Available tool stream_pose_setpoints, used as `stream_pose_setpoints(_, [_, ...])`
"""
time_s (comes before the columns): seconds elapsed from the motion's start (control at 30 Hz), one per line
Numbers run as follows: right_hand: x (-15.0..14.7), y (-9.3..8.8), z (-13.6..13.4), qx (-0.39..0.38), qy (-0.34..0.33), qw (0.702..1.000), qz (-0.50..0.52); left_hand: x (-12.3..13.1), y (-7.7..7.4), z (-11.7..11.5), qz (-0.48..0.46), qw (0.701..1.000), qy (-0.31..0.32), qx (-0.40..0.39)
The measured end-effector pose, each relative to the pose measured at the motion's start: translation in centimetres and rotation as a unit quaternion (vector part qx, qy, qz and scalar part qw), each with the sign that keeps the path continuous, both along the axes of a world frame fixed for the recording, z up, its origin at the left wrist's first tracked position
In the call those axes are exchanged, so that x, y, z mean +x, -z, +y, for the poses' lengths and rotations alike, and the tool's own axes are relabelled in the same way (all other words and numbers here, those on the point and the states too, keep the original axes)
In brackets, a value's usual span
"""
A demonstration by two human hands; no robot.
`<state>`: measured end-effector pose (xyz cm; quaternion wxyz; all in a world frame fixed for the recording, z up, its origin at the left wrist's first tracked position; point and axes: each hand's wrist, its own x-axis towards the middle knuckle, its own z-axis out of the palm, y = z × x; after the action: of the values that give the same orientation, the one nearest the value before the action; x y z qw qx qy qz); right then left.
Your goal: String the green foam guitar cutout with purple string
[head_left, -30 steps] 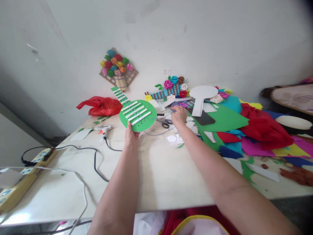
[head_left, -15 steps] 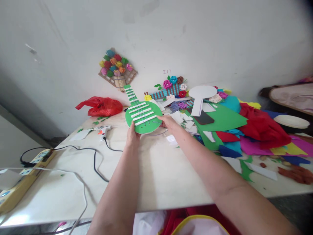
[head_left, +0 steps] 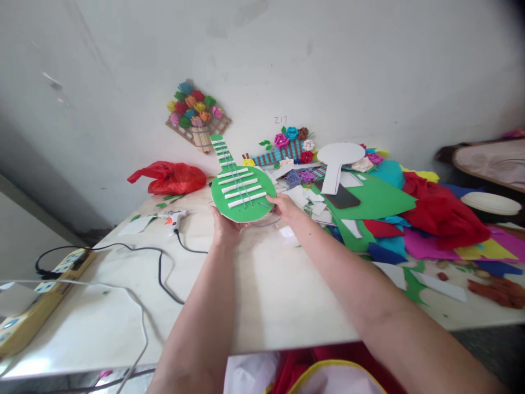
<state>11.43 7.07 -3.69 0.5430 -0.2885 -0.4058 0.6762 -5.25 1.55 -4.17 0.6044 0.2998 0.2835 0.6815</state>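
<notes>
A green toy lute (head_left: 243,191), with a round body and a narrow neck, is tilted up above the table. White strips lie across it, and thin bluish strings run along its length. My left hand (head_left: 225,226) supports its lower left edge, the fingers mostly hidden underneath. At the lower right edge, my right hand (head_left: 286,208) pinches the rim with the thumb on the front. A loose thread (head_left: 266,225) hangs below the body.
A glue gun (head_left: 176,218) lies left, its black cord trailing near a power strip (head_left: 45,298). Behind it sits a red plastic bag (head_left: 174,179). On the right are a white paddle-shaped cutout (head_left: 338,158), a dark phone-like slab (head_left: 346,199), green sheet (head_left: 381,192) and coloured scraps.
The toy lute has shifted slightly right and its neck has tipped. My left thumb has left the front face, and that hand is now lower and more beneath the body.
</notes>
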Motion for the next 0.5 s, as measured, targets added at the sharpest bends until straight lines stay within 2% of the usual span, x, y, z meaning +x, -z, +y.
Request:
stream_pose_setpoints(0.23, [0.30, -0.04, -0.27, -0.012, -0.004, 1.000, 0.022, 0.66, -0.23, -0.29, 0.038, 0.998, 0.045, -0.001])
stream_pose_setpoints(0.37, [0.22, -0.11, -0.40, 0.002, -0.016, 0.999, 0.038, 0.56, -0.59, -0.70, 0.008, 0.999, 0.026, -0.027])
stream_pose_setpoints(0.5, [0.11, -0.14, -0.56, 0.009, -0.022, 0.999, 0.037, -0.22, -0.35, -0.34, -0.012, 0.998, 0.021, -0.055])
